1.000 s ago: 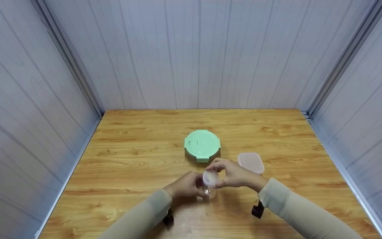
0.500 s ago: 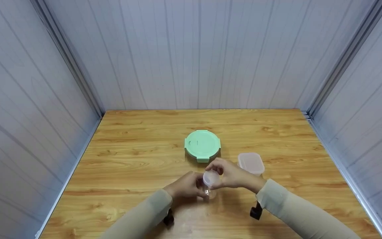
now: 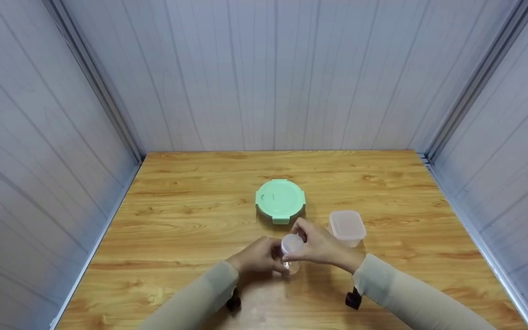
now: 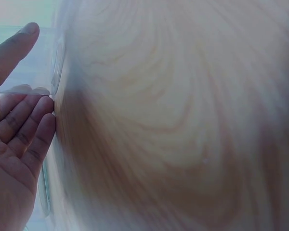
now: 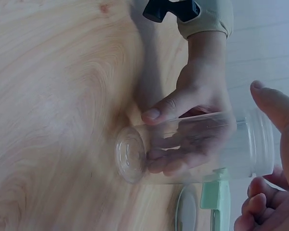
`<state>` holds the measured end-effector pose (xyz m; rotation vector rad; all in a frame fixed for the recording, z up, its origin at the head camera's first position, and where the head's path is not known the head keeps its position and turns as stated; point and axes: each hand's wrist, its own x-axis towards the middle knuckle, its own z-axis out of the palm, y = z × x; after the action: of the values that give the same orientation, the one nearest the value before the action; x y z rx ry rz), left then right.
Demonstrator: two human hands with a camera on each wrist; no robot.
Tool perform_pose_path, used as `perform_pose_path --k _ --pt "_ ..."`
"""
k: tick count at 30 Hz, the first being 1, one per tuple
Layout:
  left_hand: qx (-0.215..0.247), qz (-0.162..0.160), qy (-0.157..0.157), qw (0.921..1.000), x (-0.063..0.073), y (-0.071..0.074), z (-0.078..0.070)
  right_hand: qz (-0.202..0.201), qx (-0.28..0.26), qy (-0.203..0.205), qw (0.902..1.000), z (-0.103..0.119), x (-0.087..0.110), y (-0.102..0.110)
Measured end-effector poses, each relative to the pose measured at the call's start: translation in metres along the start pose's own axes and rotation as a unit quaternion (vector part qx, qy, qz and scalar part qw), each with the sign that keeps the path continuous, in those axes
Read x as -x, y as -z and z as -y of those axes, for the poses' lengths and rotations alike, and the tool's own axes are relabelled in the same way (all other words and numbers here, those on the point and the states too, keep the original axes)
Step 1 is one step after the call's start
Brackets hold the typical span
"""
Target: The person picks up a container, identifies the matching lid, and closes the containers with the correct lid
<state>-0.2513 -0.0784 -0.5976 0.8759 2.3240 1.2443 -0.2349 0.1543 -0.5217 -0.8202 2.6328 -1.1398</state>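
Observation:
A clear cylindrical jar (image 5: 188, 149) stands upright on the table with a translucent whitish lid (image 3: 292, 243) on its top. My left hand (image 3: 257, 255) grips the jar's body from the left, its thumb on one side and fingers on the other. In the left wrist view, part of the jar (image 4: 26, 62) shows between thumb and fingers. My right hand (image 3: 321, 245) holds the lid by its edge, thumb at the near side and fingers at the far side. Through the clear wall in the right wrist view, the left hand's fingers (image 5: 178, 161) are visible.
Behind the jar sits a round container with a mint-green clip lid (image 3: 280, 199). A square translucent container (image 3: 347, 224) stands to the right, close by the right hand. Pale panel walls (image 3: 264, 78) bound the wooden table (image 3: 177, 192) at the back and sides.
My right hand has turned about the lid, its thumb swinging left across the near edge and its wrist dropping slightly towards me. The left hand and jar stay in place.

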Motion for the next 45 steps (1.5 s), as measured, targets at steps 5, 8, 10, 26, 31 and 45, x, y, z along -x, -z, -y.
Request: perform_pose_path --k 5,8,10,26,31,45 --pt "0.001 -0.001 -0.002 1.0 0.002 0.0 0.0 0.018 -0.016 0.023 0.9995 -0.002 0.0 0.009" --pt "-0.002 -0.003 0.0 1.0 0.002 0.0 0.001 0.038 -0.029 0.055 0.9973 -0.005 -0.002 0.017" --pt "-0.005 -0.006 -0.003 1.0 0.002 0.0 0.001 0.054 -0.034 0.071 0.9955 -0.006 -0.002 0.023" --pt "0.0 -0.026 0.001 0.9997 0.003 -0.007 0.0 0.11 -0.071 0.082 0.988 -0.019 -0.01 0.031" --pt "0.0 -0.027 0.004 0.9996 0.004 -0.006 0.0 0.076 -0.079 0.06 0.9921 -0.019 -0.006 0.023" --pt "0.001 -0.033 -0.012 0.9994 0.006 -0.007 0.0 0.004 -0.082 0.009 0.9966 -0.011 0.005 0.001"
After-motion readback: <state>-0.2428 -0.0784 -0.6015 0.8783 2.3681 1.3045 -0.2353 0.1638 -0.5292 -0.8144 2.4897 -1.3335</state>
